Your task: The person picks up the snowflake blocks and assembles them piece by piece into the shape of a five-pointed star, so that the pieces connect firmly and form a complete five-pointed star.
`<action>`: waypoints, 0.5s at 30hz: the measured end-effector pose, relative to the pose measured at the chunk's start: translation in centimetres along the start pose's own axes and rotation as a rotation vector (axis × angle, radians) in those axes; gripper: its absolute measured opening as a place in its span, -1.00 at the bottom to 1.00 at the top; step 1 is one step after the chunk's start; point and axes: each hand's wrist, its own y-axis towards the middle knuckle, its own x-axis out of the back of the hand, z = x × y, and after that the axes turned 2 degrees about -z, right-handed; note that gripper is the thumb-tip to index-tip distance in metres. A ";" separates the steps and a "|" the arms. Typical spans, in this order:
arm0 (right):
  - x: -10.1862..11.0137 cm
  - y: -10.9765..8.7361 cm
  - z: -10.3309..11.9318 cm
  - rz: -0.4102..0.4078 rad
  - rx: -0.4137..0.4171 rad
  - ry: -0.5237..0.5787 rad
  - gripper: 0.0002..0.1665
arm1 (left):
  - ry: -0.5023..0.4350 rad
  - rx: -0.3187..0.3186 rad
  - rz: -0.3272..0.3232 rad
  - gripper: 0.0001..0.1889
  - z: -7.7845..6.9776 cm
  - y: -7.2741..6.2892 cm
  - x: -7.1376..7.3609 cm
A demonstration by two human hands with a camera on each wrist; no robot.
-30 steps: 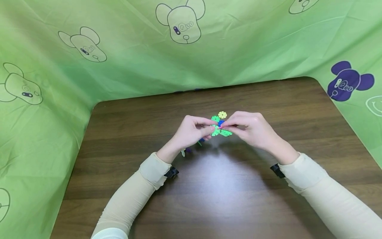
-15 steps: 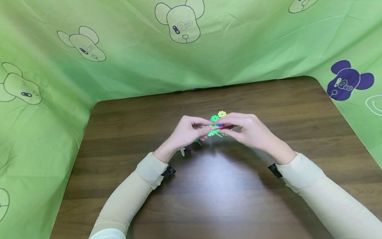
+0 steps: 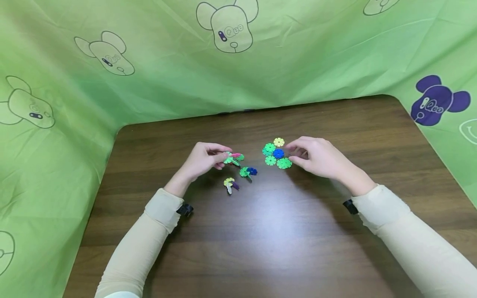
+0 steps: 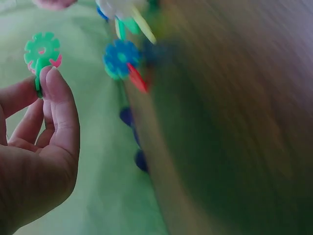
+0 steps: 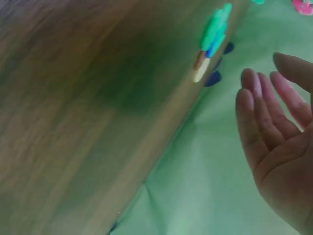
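Note:
Between thumb and fingertips, my left hand (image 3: 197, 162) pinches a green notched plastic disc (image 4: 42, 46) joined to a pink disc (image 3: 236, 155). In the head view it is at the left of the loose discs, above the table. My right hand (image 3: 316, 155) is apart from it, fingers loosely bent around nothing, at the right side of a flat group of discs. That group has a yellow disc (image 3: 278, 142), a blue disc (image 3: 278, 153) and several green discs (image 3: 285, 163). The right wrist view shows the right palm (image 5: 283, 161) with nothing in it.
On the wooden table (image 3: 283, 240), a joined green-and-blue disc piece (image 3: 244, 172) stands beside the left hand. Nearer me is a yellow, purple and white disc piece (image 3: 229, 182). A green printed cloth (image 3: 167, 82) hangs behind the table's far edge.
My hands were together over the disc group, with the pink disc between them. The left hand has moved left with the joined discs; the right has let go and shifted slightly right.

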 end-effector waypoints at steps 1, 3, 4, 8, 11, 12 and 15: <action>0.0 0.1 -0.2 0.027 -0.021 -0.016 -0.67 | 0.012 0.011 -0.003 -0.74 0.3 0.0 0.4; -0.2 0.2 -0.5 0.074 -0.046 -0.053 -0.65 | 0.041 0.033 -0.004 -0.74 0.8 0.1 1.2; -0.3 0.3 -0.7 0.092 -0.053 -0.070 -0.64 | 0.059 0.042 0.000 -0.74 1.0 0.1 1.5; -0.9 0.6 -1.3 0.147 -0.066 -0.134 -0.61 | 0.159 0.081 0.034 -0.75 1.8 0.3 2.2; -1.4 0.8 -1.6 0.173 -0.069 -0.165 -0.58 | 0.258 0.102 0.060 -0.77 2.3 0.4 2.6; -1.6 0.8 -1.7 0.179 -0.068 -0.174 -0.57 | 0.292 0.107 0.065 -0.77 2.4 0.5 2.6; -1.9 1.0 -1.7 0.186 -0.058 -0.196 -0.56 | 0.383 0.114 0.074 -0.79 2.7 0.5 2.8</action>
